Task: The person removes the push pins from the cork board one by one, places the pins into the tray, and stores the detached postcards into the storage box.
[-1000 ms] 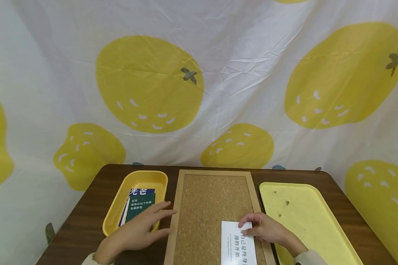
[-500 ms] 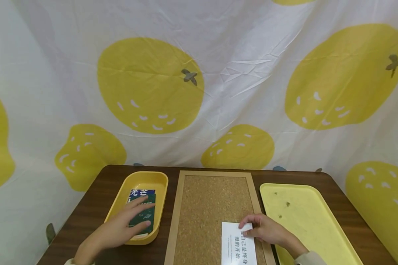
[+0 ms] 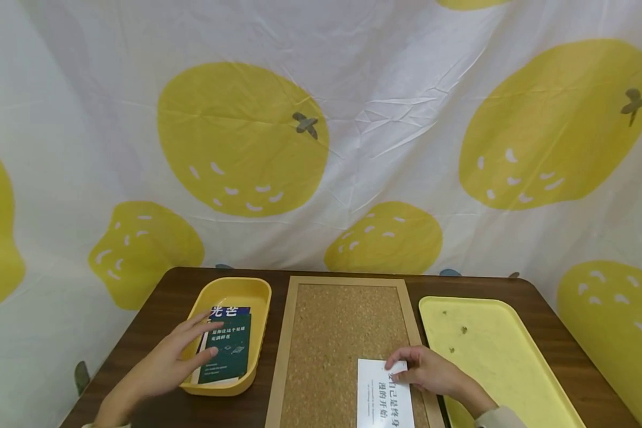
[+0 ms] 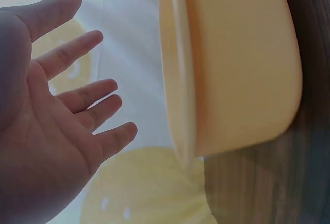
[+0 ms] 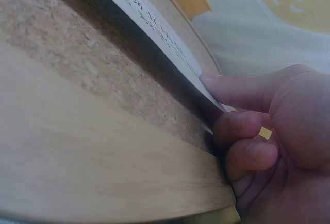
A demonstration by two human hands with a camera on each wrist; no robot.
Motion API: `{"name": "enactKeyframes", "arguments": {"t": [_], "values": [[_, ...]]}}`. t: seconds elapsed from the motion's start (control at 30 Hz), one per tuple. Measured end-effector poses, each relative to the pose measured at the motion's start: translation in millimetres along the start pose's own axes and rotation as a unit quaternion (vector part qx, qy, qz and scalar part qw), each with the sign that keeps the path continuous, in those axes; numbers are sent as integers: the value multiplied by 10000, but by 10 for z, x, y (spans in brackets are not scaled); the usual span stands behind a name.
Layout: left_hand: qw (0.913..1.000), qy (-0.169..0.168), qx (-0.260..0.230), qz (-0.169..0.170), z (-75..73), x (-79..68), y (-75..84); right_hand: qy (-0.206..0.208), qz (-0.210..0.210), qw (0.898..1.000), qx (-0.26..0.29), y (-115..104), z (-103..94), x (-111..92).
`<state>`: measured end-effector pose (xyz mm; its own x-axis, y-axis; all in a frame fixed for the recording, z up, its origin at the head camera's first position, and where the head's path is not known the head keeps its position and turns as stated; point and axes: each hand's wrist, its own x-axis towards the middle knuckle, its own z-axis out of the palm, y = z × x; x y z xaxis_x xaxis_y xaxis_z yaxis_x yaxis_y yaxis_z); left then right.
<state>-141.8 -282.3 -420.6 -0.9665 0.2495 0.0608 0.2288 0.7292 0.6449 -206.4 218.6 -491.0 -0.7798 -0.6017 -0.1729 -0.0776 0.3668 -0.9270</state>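
Observation:
A white card (image 3: pixel 377 395) with printed characters lies over the lower right of a wood-framed cork board (image 3: pixel 348 321). My right hand (image 3: pixel 428 371) pinches the card's right edge between thumb and fingers; in the right wrist view the card (image 5: pixel 160 36) stands slightly off the cork. My left hand (image 3: pixel 163 362), fingers spread, is over the near left side of a yellow-orange basin (image 3: pixel 227 389). In the left wrist view that hand's palm (image 4: pixel 51 126) holds nothing, with the basin's wall (image 4: pixel 242 64) apart from its fingertips. Inside the basin lie a green card (image 3: pixel 227 351) and a blue card (image 3: pixel 241 310).
To the right of the board lies a pale yellow tray (image 3: pixel 503 351) with several small dark specks near its far left. All stand on a dark wooden table (image 3: pixel 144 333). A white cloth (image 3: pixel 374 148) with yellow fruit prints hangs behind the table.
My left hand has moved left from beside the board, across the basin, to its near left side, uncovering more of the green card. My right hand stays on the white card.

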Motion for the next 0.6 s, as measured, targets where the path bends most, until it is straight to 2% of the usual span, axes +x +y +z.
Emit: {"name": "enactKeyframes", "arguments": {"t": [0.2,0.6], "values": [[9995,253,-68,-166,-37,-16,-135,13,-28,10000,-35,1,1,-2],[9957,36,-152,-918,-47,-12,-397,43,-27,9999,-115,3,1,-5]]}}
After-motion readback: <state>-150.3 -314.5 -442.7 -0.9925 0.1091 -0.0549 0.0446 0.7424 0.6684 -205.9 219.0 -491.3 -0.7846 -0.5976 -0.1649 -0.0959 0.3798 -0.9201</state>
